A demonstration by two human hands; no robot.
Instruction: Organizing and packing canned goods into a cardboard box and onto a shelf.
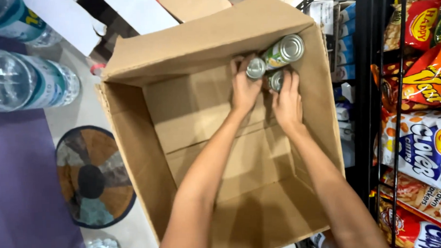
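**Both hands on cans in the far corner of an open carton**

Large brown cardboard box [192, 155], flaps open, plain corrugated inside, floor seam running across the middle. Nearly all of its floor is bare; the only contents sit in the far right corner.

Three small drink cans [277, 57] cluster there, touching one another. Silver tops with pull rings; the farthest one lies tilted, showing a green and white side. The other two show mostly their lids.

Left hand [244, 88] reaches in from the near side, fingers curled round the middle can [255, 68], gripping it at the side. Right hand [287, 100] lies just beside it, fingers bent loosely over the nearest can [276, 80]; whether it truly grips is hard to tell, the palm hiding the contact.

Right of the box: a black wire rack [379, 132] hung with bright snack bags [427, 80]. Left: large water bottles [25, 80] on the floor, and a round patterned mat [91, 176].
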